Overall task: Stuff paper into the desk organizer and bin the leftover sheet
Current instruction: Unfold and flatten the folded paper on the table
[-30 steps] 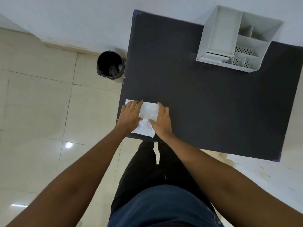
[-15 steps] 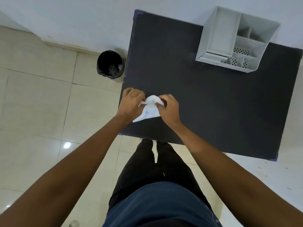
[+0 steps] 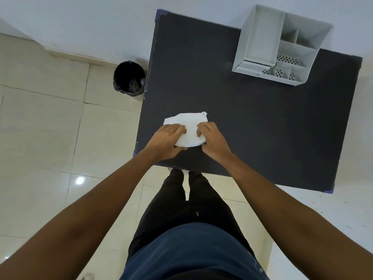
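Paper (image 3: 188, 129), white and bowed into a rounded shape, lies on the dark counter (image 3: 252, 126) near its front left corner. Its far edge curves, and a small torn tab sticks up at the far right corner. The left hand (image 3: 166, 141) presses on the paper's left side, fingers curled over the top and thumb tucked under the near edge, so it pinches the sheet. The right hand (image 3: 212, 139) grips the paper's right side in the same way, fingers bent onto the sheet and the near right edge caught below them. Both hands are partly closed on the paper, with a bare strip of it showing between them.

Well away from the paper, toward the counter's far right corner, stands the organizer (image 3: 260, 39), a pale grey box with one large bay on its left, smaller bays on its right, and perforated floors in the near ones. No paper shows in any bay. Whether its far edge touches the wall (image 3: 101, 21) cannot be told.

Left of the paper and farther back, off the counter, the bin (image 3: 129, 78) sits on the tiled floor (image 3: 40, 118), just beside the counter's left edge. It has a black liner, and crumpled dark matter lies inside. Below the paper, bare forearms, dark trousers and a blue shirt fill the view.
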